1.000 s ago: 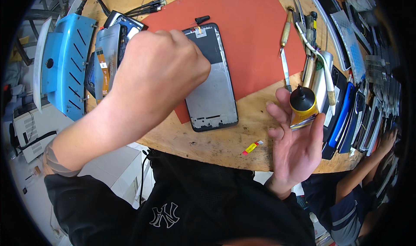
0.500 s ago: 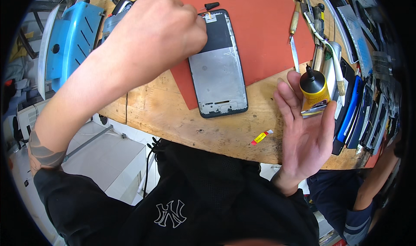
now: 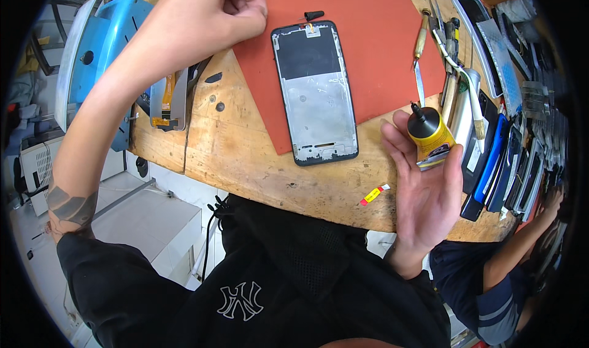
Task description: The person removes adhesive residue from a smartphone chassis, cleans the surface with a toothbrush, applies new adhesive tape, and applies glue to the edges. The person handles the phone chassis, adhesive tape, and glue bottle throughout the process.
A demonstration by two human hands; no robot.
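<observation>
A bare phone frame (image 3: 318, 93) lies on its back across the near edge of a red mat (image 3: 362, 41) on a wooden bench (image 3: 245, 164). My right hand (image 3: 426, 188) is raised beside it, palm open toward me, pinching a small yellow glue tube (image 3: 431, 136) with a black nozzle between thumb and fingers. My left hand (image 3: 227, 7) is a closed fist at the mat's far left corner, just left of a small black cap (image 3: 314, 15). What the fist holds is hidden.
A blue machine (image 3: 92, 60) stands at the bench's left end, with a phone part (image 3: 169, 99) beside it. Hand tools (image 3: 445, 47) and a row of phones (image 3: 497, 164) line the right side. A small yellow-red tab (image 3: 374, 195) lies near the front edge. Another person's arm (image 3: 521, 244) shows at lower right.
My left hand has moved away from over the phone frame to the mat's far left corner, uncovering the frame. My right hand holds the glue tube much as before.
</observation>
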